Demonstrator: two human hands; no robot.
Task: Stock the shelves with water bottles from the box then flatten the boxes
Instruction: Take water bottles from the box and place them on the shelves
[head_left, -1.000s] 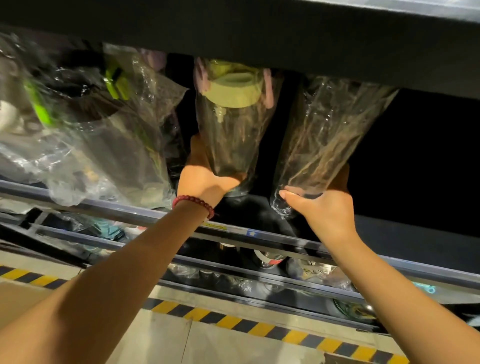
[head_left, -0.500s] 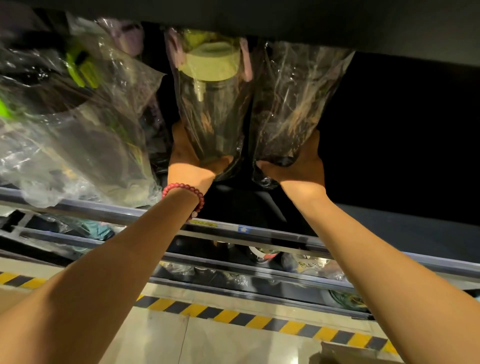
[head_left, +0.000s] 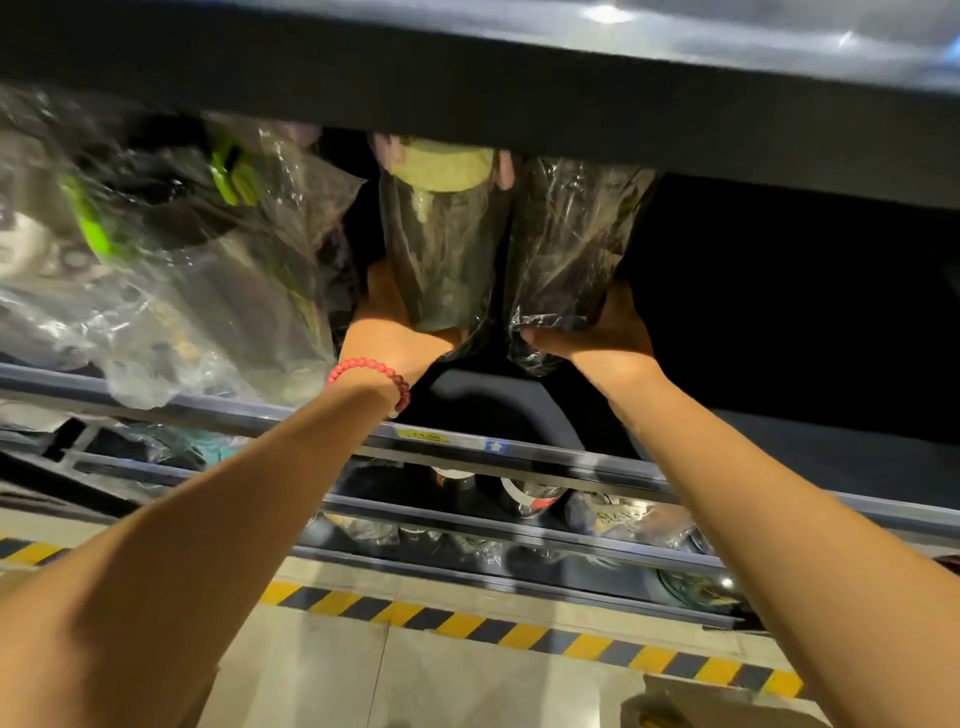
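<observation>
left grip: our left hand (head_left: 387, 332) wraps the base of the bagged bottle with the pale green lid (head_left: 441, 244), fingers behind it, thumb under it; red bead bracelet (head_left: 375, 373) on that wrist.
right grip: our right hand (head_left: 605, 335) clasps the bottom of the second bagged bottle (head_left: 569, 244), thumb pinching the crumpled plastic.
bottles: both upright, side by side, touching or nearly so, on the shelf (head_left: 831, 431) just behind its front rail; tops hidden under the dark shelf above (head_left: 467, 88).
left neighbours: heap of bagged bottles with bright green parts (head_left: 171, 249), leaning over the rail.
lower shelves: more wrapped goods (head_left: 530, 499), too dim for us to name.
floor: pale tiles with a yellow-black hazard stripe (head_left: 519, 631) along the rack foot.
</observation>
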